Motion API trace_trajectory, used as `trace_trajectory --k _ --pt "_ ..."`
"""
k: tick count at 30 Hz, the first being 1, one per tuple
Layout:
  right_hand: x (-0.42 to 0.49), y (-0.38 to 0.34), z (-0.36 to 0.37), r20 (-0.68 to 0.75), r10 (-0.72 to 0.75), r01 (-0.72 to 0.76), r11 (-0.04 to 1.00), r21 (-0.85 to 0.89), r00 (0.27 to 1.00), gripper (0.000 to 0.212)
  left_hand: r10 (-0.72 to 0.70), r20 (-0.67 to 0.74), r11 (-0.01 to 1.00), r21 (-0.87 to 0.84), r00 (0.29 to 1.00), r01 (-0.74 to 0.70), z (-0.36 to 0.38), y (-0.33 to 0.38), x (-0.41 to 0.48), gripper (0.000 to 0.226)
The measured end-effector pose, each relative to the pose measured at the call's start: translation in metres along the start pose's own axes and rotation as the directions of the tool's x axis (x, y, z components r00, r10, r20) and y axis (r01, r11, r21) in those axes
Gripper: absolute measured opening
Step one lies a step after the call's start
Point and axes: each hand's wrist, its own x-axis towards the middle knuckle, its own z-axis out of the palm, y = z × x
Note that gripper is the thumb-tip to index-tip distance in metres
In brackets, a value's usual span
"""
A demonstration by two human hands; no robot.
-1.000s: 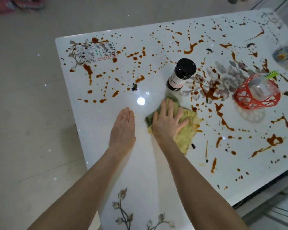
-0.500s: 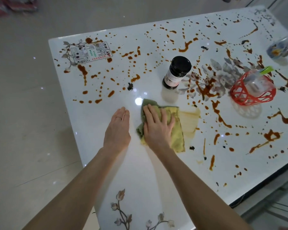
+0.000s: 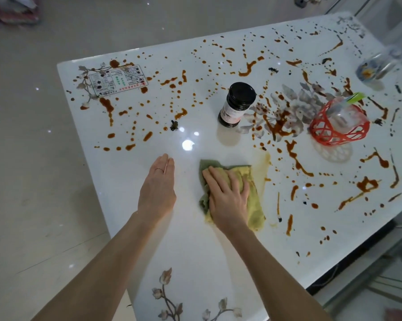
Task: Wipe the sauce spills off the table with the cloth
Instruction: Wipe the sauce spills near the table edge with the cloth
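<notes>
R hand [image 3: 226, 198] flat, fingers straight, pressing yellow-green cloth [image 3: 253, 200] on counter [image 3: 195, 251]; L hand [image 3: 157, 188] flat beside it.

The left forearm [image 3: 102, 262] and right forearm [image 3: 276, 269] are bare up to the frame's bottom edge. The left hand [image 3: 157, 191] wears one thin, pale ring [image 3: 159, 169]. The right hand [image 3: 227, 200] is bare.

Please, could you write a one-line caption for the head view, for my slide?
Right hand presses a yellow-green cloth on the sauce-spattered white table, left hand resting flat beside it.
</notes>
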Motion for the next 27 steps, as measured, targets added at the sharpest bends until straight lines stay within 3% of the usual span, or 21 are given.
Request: trace_trajectory --k 4,8,12,16,22,24,27 --pt "0.03 0.044 -0.009 -0.007 0.25 -0.25 0.968 -0.018 0.968 0.054 0.018 0.006 1.0 0.015 1.0 -0.018 -0.002 -0.001 0.0 0.067" --pt "0.019 0.021 -0.005 0.008 0.396 -0.396 0.918 -0.007 0.918 0.055 0.021 -0.015 1.0 0.008 1.0 -0.021 0.0 -0.001 -0.003 0.066" --pt "-0.035 -0.024 0.004 -0.012 0.185 -0.186 0.983 -0.012 0.983 0.054 0.017 -0.038 1.0 0.006 0.999 -0.017 0.005 0.0 -0.003 0.065" --pt "-0.038 0.004 -0.001 0.01 -0.017 0.017 0.999 -0.037 1.0 0.053 0.04 -0.025 0.999 0.02 0.999 -0.04 0.005 -0.003 -0.002 0.063" --pt "-0.01 0.048 -0.006 -0.048 0.303 -0.304 0.952 -0.035 0.952 0.053 0.061 -0.003 0.998 0.034 0.998 -0.061 0.003 -0.004 -0.002 0.058" --pt "-0.024 0.028 -0.002 -0.051 0.312 -0.314 0.949 -0.032 0.949 0.054 0.044 -0.006 0.998 0.035 0.999 -0.044 0.003 -0.002 -0.002 0.058" --pt "-0.068 0.002 0.001 -0.051 0.151 -0.153 0.988 -0.029 0.987 0.053 -0.004 -0.02 1.0 0.015 1.0 0.005 0.002 0.007 -0.005 0.062"
